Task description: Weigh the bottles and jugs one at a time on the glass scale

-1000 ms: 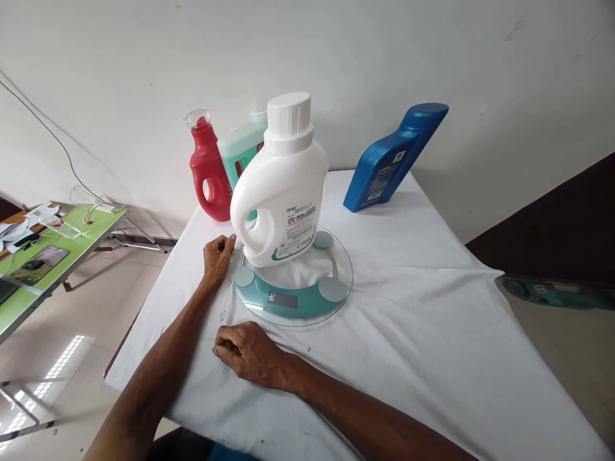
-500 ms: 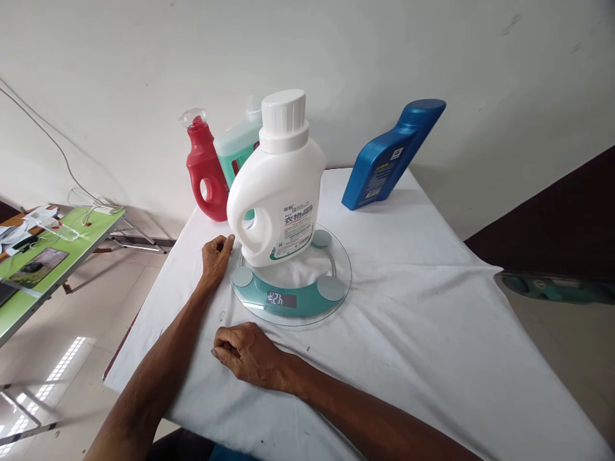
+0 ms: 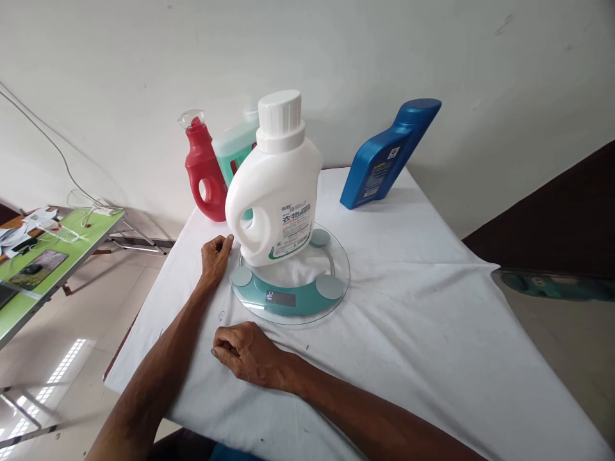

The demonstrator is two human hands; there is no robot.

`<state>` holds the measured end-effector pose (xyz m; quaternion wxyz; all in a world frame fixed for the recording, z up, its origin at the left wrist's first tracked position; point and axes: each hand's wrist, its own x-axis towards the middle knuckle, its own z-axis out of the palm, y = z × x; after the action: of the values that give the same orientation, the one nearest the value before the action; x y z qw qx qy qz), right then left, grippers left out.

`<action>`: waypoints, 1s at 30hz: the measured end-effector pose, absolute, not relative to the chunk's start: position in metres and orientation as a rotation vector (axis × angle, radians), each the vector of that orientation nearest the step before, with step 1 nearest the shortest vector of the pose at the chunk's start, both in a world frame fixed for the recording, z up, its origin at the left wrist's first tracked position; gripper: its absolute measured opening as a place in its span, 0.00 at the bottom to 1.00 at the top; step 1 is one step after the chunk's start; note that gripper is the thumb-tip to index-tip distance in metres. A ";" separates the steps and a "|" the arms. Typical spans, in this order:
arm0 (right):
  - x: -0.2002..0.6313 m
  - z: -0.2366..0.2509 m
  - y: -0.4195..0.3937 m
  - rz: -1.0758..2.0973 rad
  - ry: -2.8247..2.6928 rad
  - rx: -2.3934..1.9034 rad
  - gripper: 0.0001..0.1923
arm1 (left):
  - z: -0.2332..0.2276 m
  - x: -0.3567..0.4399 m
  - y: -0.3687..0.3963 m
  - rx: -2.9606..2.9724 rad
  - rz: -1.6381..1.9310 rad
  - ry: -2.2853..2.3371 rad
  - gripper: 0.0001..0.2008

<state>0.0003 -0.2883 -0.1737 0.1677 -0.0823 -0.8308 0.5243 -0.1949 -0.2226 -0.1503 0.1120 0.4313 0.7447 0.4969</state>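
The white detergent jug (image 3: 276,192) stands upright on the round glass scale (image 3: 289,282). Probably heavy and slick; its handle hole suits gripping. The left hand (image 3: 215,256), loosely curled, rests beside the scale; the right hand (image 3: 247,352) lies fisted and empty in front of it.

The scale's display (image 3: 281,298), just beyond the curled fingers (image 3: 221,349) of the right hand (image 3: 245,352), is too small to read. The fingertips of that hand are folded under the palm — whether they pinch anything cannot be told. Past the left hand's fingers (image 3: 221,242), the white bottle (image 3: 276,192) covers most of the green bottle (image 3: 235,150) and part of the scale (image 3: 288,282); its label print is too fine to read. Both forearms are cut by the lower edge — as is the green table (image 3: 43,256) by the left edge.
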 end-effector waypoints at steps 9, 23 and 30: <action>0.002 -0.172 -0.288 1.518 -2.352 -0.235 0.14 | -0.153 -0.197 -0.222 1.272 1.466 2.174 0.22; 0.000 -0.179 -0.289 1.523 -2.361 -0.220 0.16 | -0.152 -0.196 -0.222 1.267 1.456 2.175 0.22; -0.001 -0.182 -0.290 1.507 -2.364 -0.220 0.16 | -0.153 -0.197 -0.221 1.274 1.475 2.169 0.23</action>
<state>-0.0014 -0.2900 -0.1818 0.1638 -0.0772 -0.8293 0.5287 -0.1969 -0.2214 -0.1529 0.1127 0.4341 0.7391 0.5025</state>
